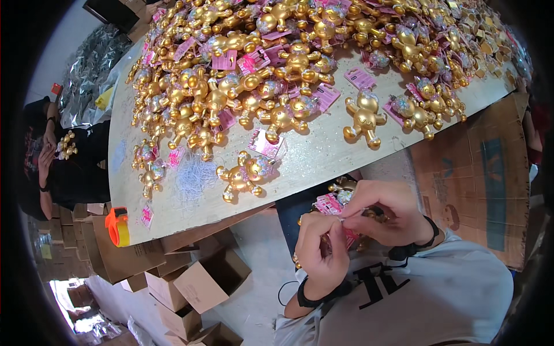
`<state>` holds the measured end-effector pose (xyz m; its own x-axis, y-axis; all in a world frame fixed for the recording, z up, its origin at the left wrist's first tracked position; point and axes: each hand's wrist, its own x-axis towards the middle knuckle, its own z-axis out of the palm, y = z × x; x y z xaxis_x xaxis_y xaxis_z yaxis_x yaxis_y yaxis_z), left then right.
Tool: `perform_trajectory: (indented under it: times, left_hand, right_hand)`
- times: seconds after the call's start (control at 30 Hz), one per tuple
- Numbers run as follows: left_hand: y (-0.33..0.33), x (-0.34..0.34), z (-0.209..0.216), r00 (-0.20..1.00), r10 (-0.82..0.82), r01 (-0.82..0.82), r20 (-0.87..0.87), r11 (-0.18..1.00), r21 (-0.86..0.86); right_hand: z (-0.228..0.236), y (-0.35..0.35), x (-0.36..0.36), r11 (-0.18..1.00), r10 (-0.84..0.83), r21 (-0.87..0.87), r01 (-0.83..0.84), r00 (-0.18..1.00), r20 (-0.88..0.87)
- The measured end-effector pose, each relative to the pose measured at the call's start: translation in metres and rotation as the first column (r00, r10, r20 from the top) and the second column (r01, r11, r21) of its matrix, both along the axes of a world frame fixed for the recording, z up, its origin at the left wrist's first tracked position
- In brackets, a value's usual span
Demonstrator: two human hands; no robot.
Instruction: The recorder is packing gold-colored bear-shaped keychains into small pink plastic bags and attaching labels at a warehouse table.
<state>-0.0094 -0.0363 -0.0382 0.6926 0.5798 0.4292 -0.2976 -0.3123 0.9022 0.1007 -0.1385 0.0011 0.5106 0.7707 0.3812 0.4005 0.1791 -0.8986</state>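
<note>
My left hand [324, 249] and my right hand [389, 214] meet over my lap with fingertips pinched together. Between them is something small and pale that I cannot make out. A pink-and-white tag [329, 203] shows just behind the fingertips. Under and around my hands are shiny gold figurines, one of them [344, 184] partly visible past my right hand; the rest are mostly covered by my fingers. On the table edge in front lies a gold figurine [239, 177] with a glittery clear head, beside a heap of thin white strings [196, 179].
A large heap of gold figurines [225, 86] with pink tags covers the far part of the table [314, 151]. An orange-and-yellow tape dispenser [118, 226] sits at the table's left corner. Open cardboard boxes [202, 287] stand on the floor. At left, another person's hands [47, 153] hold a gold figurine.
</note>
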Motion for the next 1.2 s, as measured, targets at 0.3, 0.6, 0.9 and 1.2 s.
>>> perform_trajectory:
  times: [0.3, 0.6, 0.9, 1.2]
  left_hand:
    - [0.001, -0.003, -0.002, 0.997, 0.039, -0.036, -0.060, 0.998, 0.048]
    - [0.001, -0.002, 0.000, 0.989, 0.023, -0.006, -0.143, 0.993, 0.119]
    - [0.048, -0.014, 0.051, 0.986, -0.159, 0.123, -0.055, 0.904, -0.410]
    - [0.041, -0.006, 0.074, 0.983, -0.049, -0.004, -0.179, 0.958, -0.288]
  right_hand:
    - [-0.002, 0.003, -0.001, 0.999, -0.014, -0.040, 0.013, 0.999, -0.030]
    - [-0.008, 0.006, 0.002, 0.999, -0.011, -0.050, 0.009, 0.999, -0.040]
    - [0.002, 0.000, 0.004, 0.985, 0.034, 0.157, 0.070, 0.816, -0.577]
    - [0.047, 0.029, 0.020, 0.989, 0.097, 0.119, -0.085, 0.990, -0.105]
